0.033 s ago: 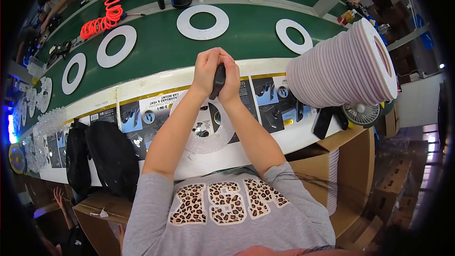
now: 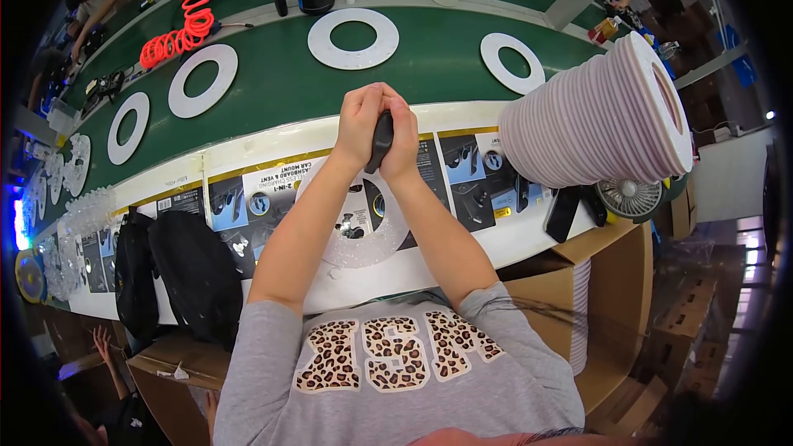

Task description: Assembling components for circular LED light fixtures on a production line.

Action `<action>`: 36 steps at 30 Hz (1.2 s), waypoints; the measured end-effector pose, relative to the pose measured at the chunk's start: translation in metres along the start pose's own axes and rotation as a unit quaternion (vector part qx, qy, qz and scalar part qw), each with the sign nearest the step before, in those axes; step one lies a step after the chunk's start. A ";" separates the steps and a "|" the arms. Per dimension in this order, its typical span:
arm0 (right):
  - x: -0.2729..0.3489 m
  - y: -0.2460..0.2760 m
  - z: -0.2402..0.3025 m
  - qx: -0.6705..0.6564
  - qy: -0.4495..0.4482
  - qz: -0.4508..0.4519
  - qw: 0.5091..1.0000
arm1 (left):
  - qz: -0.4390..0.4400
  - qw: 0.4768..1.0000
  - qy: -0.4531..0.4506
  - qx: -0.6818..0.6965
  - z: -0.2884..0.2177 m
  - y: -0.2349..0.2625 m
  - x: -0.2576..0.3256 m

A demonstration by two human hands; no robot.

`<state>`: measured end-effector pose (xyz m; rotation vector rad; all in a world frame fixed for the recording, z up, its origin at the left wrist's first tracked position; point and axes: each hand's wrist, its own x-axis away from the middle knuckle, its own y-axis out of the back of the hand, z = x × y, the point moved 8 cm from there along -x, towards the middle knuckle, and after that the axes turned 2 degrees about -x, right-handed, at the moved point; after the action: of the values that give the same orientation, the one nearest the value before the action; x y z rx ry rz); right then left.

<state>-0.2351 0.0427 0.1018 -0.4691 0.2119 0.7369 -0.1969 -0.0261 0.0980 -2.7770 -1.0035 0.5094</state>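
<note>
My left hand [image 2: 360, 121] and my right hand [image 2: 401, 139] are clasped together above the work surface, fingers closed around a smooth black handle-shaped object [image 2: 381, 142]. Its lower end shows between my palms; the upper part is hidden by my fingers, so its exact kind cannot be told. Under my forearms lies a flat white ring [image 2: 362, 254] with a glossy, speckled surface and a round central hole. It rests on printed packaging sheets [image 2: 235, 198] along the white ledge.
More white rings [image 2: 353, 60] lie spread along the green belt [image 2: 273, 58]. At right, a tall stack of rings [image 2: 578, 111] leans beside a small fan [image 2: 629, 196] and a black phone [image 2: 562, 213]. Black pouches [image 2: 194, 272] lie left; open cardboard boxes [image 2: 611, 297] stand below the ledge.
</note>
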 end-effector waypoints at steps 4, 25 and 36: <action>0.001 -0.001 0.001 0.000 -0.001 -0.013 1.000 | -0.003 1.000 0.012 0.009 0.003 0.002 0.000; -0.020 0.015 -0.017 -0.003 -0.010 0.013 1.000 | 0.030 0.999 0.002 0.027 0.009 -0.010 -0.023; -0.021 0.017 -0.018 -0.012 -0.003 0.021 1.000 | 0.031 0.999 -0.017 0.003 0.007 -0.011 -0.024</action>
<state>-0.2618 0.0322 0.0872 -0.4863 0.2088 0.7817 -0.2231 -0.0330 0.1000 -2.8110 -0.9236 0.5687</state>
